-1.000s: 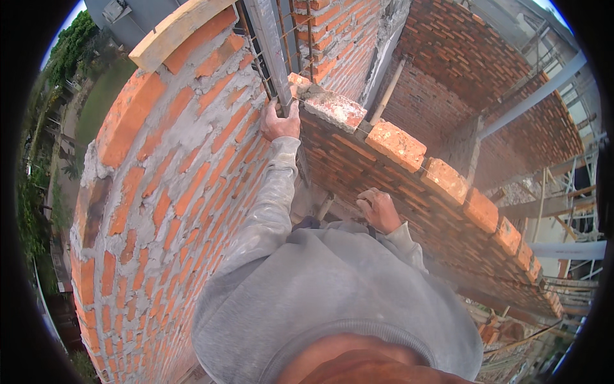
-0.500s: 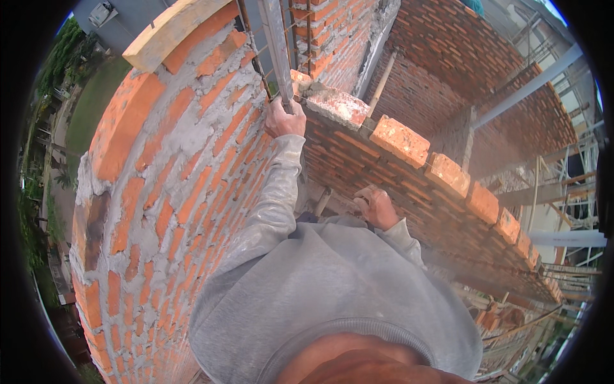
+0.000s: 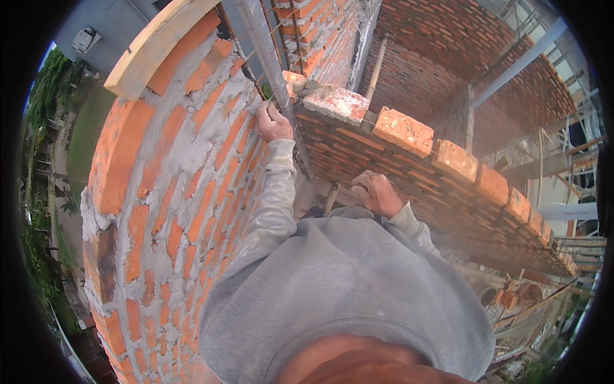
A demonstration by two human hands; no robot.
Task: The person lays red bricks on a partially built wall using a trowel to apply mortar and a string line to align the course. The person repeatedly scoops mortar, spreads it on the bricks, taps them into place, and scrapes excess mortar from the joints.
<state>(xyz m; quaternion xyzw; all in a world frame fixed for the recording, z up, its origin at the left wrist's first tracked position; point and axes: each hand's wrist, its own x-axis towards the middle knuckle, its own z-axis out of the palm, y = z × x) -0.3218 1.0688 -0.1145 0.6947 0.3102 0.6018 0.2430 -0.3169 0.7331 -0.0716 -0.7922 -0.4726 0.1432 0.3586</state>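
Observation:
A long grey metal straightedge (image 3: 263, 48) runs down along the end of the brick wall on my left. My left hand (image 3: 275, 123) is at its left edge with the fingers curled, closed on it as far as shows; the fingertips are partly hidden. The straightedge reaches down past that hand, beside the corner where the two walls meet. My right hand (image 3: 378, 194) is held in front of my body, near the face of the right-hand brick wall (image 3: 358, 150). Its fingers are bent together, and whatever may be in them is hidden.
Rough mortar covers the left brick wall (image 3: 169, 147), topped by a wooden board (image 3: 160, 45). A row of loose-looking bricks (image 3: 403, 131) lines the right wall's top, with a thin string along it. Thin steel bars (image 3: 295, 32) stand behind the straightedge. Poles and scaffolding fill the right.
The straightedge now extends down past my left hand, where before it seemed to end in it. The left hand sits at its left edge. My right hand stays curled; the whole view has shifted slightly.

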